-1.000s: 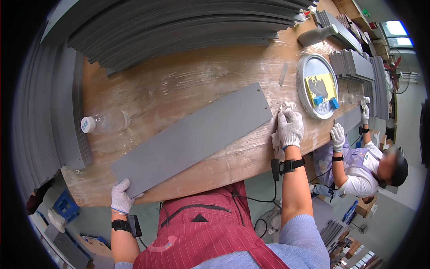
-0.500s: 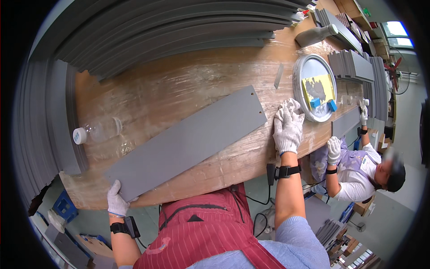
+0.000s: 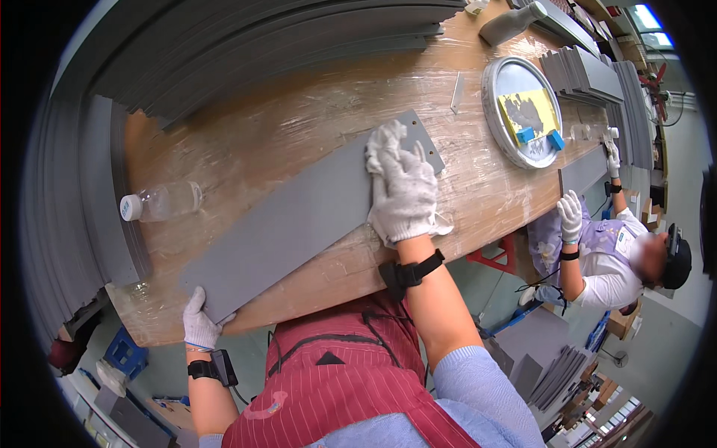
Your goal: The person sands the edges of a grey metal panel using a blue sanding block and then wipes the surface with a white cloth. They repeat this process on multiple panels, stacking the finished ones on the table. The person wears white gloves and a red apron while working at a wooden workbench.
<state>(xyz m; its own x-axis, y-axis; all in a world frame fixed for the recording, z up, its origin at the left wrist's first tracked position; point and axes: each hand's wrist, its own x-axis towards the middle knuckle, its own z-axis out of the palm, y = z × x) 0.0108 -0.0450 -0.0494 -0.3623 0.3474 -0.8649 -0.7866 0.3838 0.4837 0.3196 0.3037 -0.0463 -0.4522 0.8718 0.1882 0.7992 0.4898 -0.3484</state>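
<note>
A long grey board [image 3: 299, 209] lies slantwise on the table, with two small holes at its far right end. At its near left corner my left hand [image 3: 200, 321], in a white glove, grips the edge with the thumb on top; the fingers are partly hidden underneath. Over the board's right part, my gloved right hand [image 3: 405, 196] presses down a bunched white cloth [image 3: 387, 140]. A corner of white fabric also shows beside the wrist.
Grey boards are stacked along the table's far side [image 3: 284, 52] and left side [image 3: 71, 187]. A clear bottle [image 3: 168, 201] lies at left. Rightward are a metal strip [image 3: 456, 93], a round lid [image 3: 489, 97] with a yellow sheet and blue blocks, a grey bottle [image 3: 515, 24], and a co-worker [image 3: 609, 246].
My right hand has moved left with the cloth, from the table beside the lid onto the board's right part. My left hand keeps its hold on the near corner.
</note>
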